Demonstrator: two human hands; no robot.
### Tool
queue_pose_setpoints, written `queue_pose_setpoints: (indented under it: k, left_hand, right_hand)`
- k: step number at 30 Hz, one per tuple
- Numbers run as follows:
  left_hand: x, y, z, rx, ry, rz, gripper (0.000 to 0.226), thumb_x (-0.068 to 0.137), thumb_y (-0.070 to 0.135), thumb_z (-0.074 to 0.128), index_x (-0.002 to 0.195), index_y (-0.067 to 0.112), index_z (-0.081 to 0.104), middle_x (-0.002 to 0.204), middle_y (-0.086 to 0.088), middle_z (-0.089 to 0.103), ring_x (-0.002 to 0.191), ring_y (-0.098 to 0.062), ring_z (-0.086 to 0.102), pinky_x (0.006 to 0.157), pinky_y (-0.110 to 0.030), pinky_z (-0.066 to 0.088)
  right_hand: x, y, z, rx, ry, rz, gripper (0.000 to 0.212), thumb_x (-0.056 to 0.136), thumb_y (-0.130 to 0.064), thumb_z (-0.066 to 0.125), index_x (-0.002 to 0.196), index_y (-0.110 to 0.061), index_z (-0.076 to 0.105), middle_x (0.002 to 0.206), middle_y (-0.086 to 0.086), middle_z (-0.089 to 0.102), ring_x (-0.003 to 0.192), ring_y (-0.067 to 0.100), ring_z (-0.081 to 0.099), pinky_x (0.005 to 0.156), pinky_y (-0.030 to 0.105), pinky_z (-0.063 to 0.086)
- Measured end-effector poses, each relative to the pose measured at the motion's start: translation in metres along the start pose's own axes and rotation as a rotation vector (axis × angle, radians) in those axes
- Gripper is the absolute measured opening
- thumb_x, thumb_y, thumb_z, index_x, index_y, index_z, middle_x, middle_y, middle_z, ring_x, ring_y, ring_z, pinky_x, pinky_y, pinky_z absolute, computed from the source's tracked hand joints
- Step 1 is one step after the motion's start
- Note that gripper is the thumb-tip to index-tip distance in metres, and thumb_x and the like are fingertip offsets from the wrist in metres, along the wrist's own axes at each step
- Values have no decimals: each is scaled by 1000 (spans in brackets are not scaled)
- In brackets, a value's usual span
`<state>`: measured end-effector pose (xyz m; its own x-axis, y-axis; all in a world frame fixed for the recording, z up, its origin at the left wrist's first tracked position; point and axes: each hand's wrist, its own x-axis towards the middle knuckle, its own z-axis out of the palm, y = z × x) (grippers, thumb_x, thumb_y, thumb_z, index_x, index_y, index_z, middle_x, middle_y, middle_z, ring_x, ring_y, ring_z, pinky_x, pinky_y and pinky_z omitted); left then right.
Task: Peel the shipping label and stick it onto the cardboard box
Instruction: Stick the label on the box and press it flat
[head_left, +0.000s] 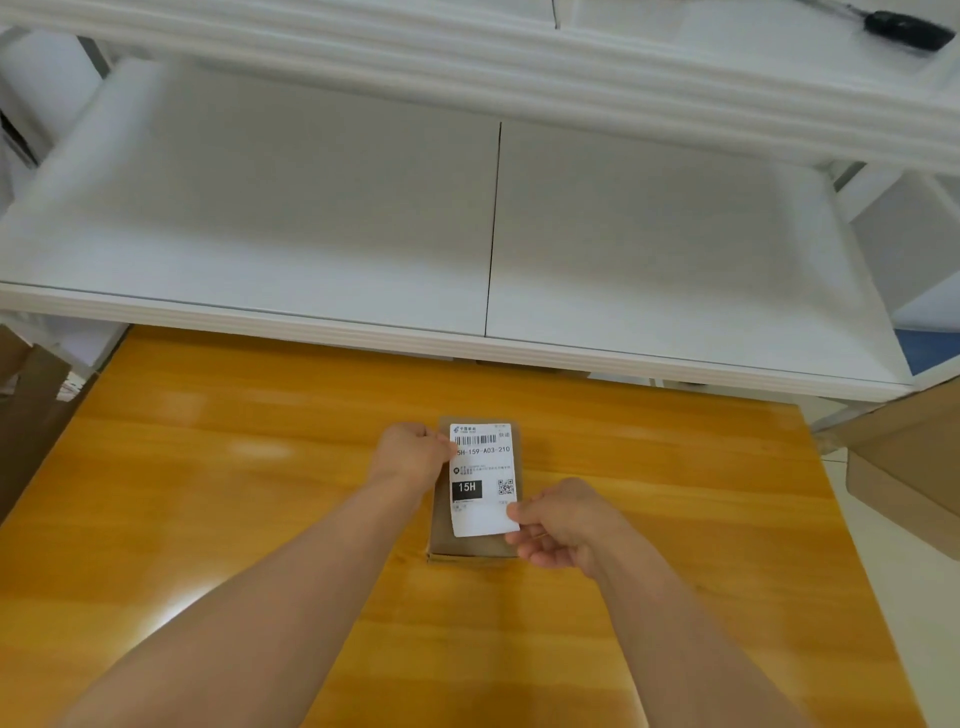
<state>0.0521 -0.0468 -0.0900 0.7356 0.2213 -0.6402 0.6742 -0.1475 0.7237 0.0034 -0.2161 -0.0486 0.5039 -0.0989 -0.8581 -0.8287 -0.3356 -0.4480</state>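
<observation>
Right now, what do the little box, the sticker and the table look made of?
Box: brown cardboard, matte, layered edge showing. Label: thin white paper with black print, probably adhesive. Table: orange wood-grain surface, glossy from reflections; real wood or laminate, unclear.

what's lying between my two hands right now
In the head view, the white printed shipping label spans the gap between left hand and right hand, over the small brown cardboard box on the wooden table.

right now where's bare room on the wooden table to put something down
The wooden table is bare left of the left hand and right of the right hand, out to its edges. The white shelf behind is bare too. It is crowded only mid-table, where both hands hold the shipping label over the cardboard box.
</observation>
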Motion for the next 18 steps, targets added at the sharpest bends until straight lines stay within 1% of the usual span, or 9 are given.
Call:
queue_pose_setpoints:
  k: [2,4,6,9,15,18]
  left_hand:
    - [3,-1,0,5,5,0,13,83,13,73,74,13,63,88,-8,74,91,-29,69,87,-47,57]
    - [6,-3,0,8,8,5,14,83,15,73,73,15,63,88,-7,75,90,-29,70,87,-48,57]
    - [7,-4,1,0,5,7,15,84,15,73,73,15,63,88,-8,76,89,-29,70,87,-48,58]
    - [7,-5,2,-10,0,9,15,86,14,72,74,14,61,89,-9,76,89,-28,70,86,-46,58]
    - [9,-7,3,14,-21,16,16,83,13,74,77,13,59,89,-9,76,88,-27,71,83,-44,59]
    - [11,-7,3,52,-18,31,17,81,17,76,77,14,59,87,-6,76,86,-26,71,76,-40,59]
  right_hand:
    - [2,-2,0,7,-3,3,12,90,-13,68,85,-8,58,85,16,75,52,19,63,50,26,52]
    - [3,-2,1,6,-14,11,12,91,-14,67,86,-9,57,85,16,75,53,20,63,51,27,51]
    - [4,-2,2,-8,-18,15,10,93,-15,65,95,-7,60,82,14,76,51,18,64,48,24,51]
    - [7,2,4,-16,-4,10,16,94,-15,63,106,-5,62,75,10,76,47,16,63,43,21,48]
    - [10,3,8,-3,-1,20,9,93,-14,62,98,-6,61,71,9,75,44,15,60,43,21,46]
    - [10,1,8,-6,3,25,8,93,-14,62,96,-6,62,70,8,75,44,14,59,43,21,44]
